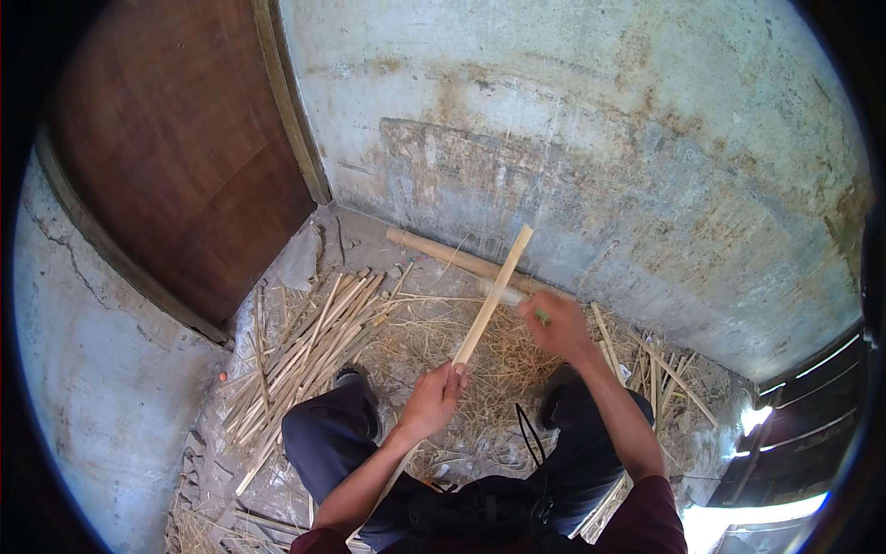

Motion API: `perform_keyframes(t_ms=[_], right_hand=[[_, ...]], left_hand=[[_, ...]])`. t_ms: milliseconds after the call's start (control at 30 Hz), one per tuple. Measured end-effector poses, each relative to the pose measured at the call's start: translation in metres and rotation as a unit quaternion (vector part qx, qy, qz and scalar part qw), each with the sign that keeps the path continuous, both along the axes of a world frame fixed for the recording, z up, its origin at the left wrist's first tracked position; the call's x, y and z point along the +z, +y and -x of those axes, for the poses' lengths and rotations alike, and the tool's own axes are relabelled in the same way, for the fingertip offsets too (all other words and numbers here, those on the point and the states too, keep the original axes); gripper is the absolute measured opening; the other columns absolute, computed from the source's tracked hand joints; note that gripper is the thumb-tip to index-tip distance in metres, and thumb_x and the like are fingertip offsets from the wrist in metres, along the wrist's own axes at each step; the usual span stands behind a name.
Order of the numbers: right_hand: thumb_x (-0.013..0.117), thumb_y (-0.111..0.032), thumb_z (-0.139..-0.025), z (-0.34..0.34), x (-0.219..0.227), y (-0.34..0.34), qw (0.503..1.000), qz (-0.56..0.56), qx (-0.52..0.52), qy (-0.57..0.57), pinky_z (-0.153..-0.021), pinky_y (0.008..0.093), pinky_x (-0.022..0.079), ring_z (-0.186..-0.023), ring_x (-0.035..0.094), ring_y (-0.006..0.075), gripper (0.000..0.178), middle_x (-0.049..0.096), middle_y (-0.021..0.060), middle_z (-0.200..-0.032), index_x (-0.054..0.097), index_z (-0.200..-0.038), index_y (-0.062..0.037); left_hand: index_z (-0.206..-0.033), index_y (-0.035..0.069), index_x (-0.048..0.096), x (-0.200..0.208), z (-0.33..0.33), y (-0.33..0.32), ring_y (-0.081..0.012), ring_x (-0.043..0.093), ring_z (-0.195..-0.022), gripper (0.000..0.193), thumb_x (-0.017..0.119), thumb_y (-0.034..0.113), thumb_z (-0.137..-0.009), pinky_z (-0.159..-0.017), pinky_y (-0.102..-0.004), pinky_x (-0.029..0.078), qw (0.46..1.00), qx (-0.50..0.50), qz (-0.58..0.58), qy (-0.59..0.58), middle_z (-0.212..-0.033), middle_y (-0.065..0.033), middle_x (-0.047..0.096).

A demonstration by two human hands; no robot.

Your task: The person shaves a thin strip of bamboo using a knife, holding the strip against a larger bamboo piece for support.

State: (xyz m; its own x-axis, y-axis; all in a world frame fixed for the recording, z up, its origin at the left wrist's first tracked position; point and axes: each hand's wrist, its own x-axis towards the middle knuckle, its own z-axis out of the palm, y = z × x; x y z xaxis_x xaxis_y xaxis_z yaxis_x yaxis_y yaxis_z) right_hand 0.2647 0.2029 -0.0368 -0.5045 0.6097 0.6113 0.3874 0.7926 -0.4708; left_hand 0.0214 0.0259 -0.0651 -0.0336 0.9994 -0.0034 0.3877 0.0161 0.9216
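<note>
My left hand point(432, 401) is closed around the lower end of a flat, pale bamboo strip point(480, 330), which slants up and away to the right. In my right hand point(559, 325) is a knife point(513, 296) with a bit of green showing at its handle. The blade, smeared by motion, lies across the upper part of the strip. Whether its edge touches the strip, I cannot tell. Both hands are above the floor, between my knees.
A heap of split bamboo strips point(305, 346) lies at the left, more sticks point(669, 374) at the right. Shavings point(415, 337) litter the floor. A bamboo pole point(434, 247) rests along the stained wall point(591, 129). A brown door point(175, 129) stands at the left, near a plastic bag point(301, 258).
</note>
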Motion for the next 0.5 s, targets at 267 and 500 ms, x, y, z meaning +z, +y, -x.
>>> perform_keyframes(t_ms=[267,500], right_hand=[[0.07,-0.011,-0.104,-0.056,0.025,0.029,0.97,0.127,-0.198,0.066,-0.066,0.0387,0.053,-0.075,0.073,0.0202,0.009,0.075,0.0149,-0.087,0.065,-0.105,-0.0043],[0.071,-0.018,-0.106,-0.004,0.016,-0.011,0.983,0.179,-0.012,-0.03,-0.065,0.0423,0.052,-0.075,0.073,0.0268,0.015,0.076,0.0137,-0.09,0.063,-0.105,-0.0052]], left_hand=[[-0.101,0.001,0.068,-0.005,0.006,-0.012,-0.0303,0.064,-0.064,0.037,0.049,0.028,-0.117,-0.067,-0.0454,0.051,1.0,-0.008,0.017,-0.002,-0.072,-0.017,0.064],[-0.106,0.003,0.068,0.013,0.001,-0.011,-0.0392,0.068,-0.066,0.033,0.049,0.027,-0.117,-0.068,-0.0511,0.051,0.998,0.031,0.047,0.022,-0.073,-0.0201,0.066]])
